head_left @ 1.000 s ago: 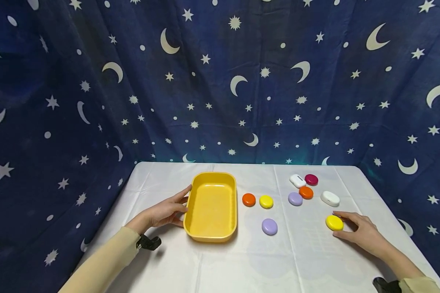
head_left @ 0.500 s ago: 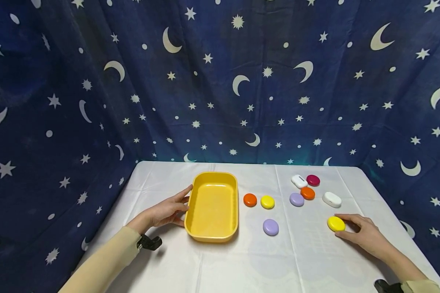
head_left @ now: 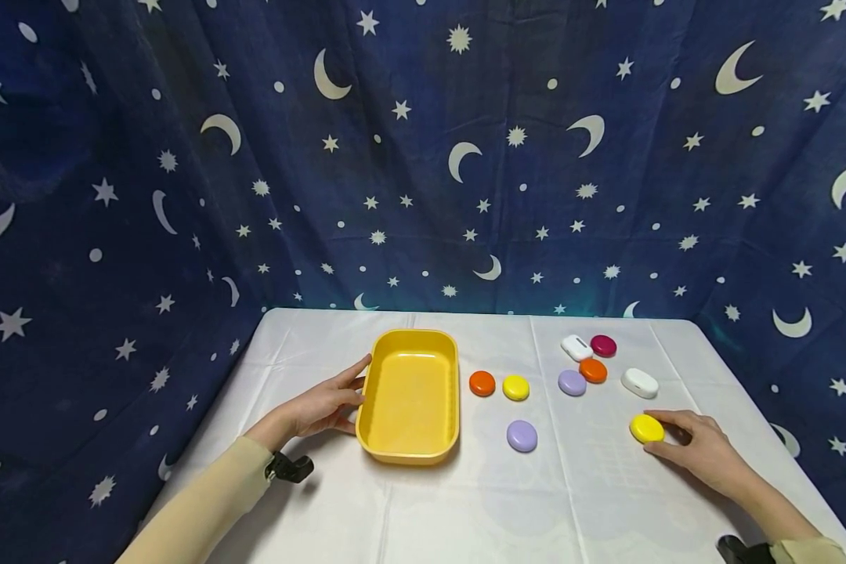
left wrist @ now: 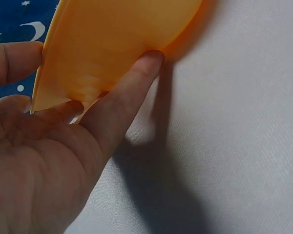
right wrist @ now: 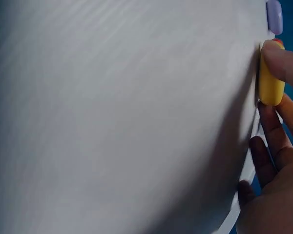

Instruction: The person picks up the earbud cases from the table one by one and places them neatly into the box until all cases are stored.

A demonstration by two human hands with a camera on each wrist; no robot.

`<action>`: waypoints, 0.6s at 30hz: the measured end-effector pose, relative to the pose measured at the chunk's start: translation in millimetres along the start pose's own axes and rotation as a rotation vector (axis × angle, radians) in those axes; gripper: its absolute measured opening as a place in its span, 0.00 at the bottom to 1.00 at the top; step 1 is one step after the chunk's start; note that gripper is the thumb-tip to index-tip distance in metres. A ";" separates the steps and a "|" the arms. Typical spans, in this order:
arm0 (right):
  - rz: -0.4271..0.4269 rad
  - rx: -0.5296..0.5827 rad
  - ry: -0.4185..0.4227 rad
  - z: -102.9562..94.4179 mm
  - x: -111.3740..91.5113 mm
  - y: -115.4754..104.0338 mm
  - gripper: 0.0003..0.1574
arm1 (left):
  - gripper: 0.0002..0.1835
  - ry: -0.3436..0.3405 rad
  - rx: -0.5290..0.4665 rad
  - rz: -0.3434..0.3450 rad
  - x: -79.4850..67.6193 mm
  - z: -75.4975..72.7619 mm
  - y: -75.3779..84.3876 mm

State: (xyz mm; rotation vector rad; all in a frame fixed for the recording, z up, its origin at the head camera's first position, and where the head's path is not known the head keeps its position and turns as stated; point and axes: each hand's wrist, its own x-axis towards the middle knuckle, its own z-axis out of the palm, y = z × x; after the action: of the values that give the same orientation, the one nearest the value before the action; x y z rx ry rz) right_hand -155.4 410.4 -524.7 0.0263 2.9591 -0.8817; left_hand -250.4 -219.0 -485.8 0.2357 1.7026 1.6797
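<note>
A dark mark on 1 white case is too small to read. The left hand, fingers spread, touches the smooth, round-cornered yellow tray at its 9 o'clock. The right hand pinches a glossy yellow disc, well apart from the tray at 3 o'clock. Between them, on creased white cloth, lie an orange disc, a 2nd yellow disc and a lilac disc. From the pinched disc, a 2nd case is at 12 o'clock; towards 10 to 11 cluster a crimson disc, 2nd orange disc, 2nd lilac disc and the marked case.
</note>
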 end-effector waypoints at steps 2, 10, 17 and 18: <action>-0.009 0.000 0.006 -0.4 1.6 -3.9 0.52 | 0.45 0.004 0.005 0.001 0.1 0.4 0.2; -0.020 0.071 -0.011 -6.8 10.1 -38.9 0.55 | 0.45 0.017 0.000 -0.002 0.2 1.9 -0.3; -0.094 0.094 0.015 -7.9 21.2 -73.7 0.47 | 0.45 0.020 -0.008 0.002 0.6 2.2 -1.4; -0.106 0.103 0.019 -7.4 23.3 -78.7 0.46 | 0.45 0.020 -0.010 0.003 0.6 2.0 -1.6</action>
State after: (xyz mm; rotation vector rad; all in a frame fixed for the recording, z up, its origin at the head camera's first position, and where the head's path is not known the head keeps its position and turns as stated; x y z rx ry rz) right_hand -181.5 348.6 -476.8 -0.1193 2.9531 -1.0523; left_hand -249.1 -217.2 -487.3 0.2184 1.7092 1.6975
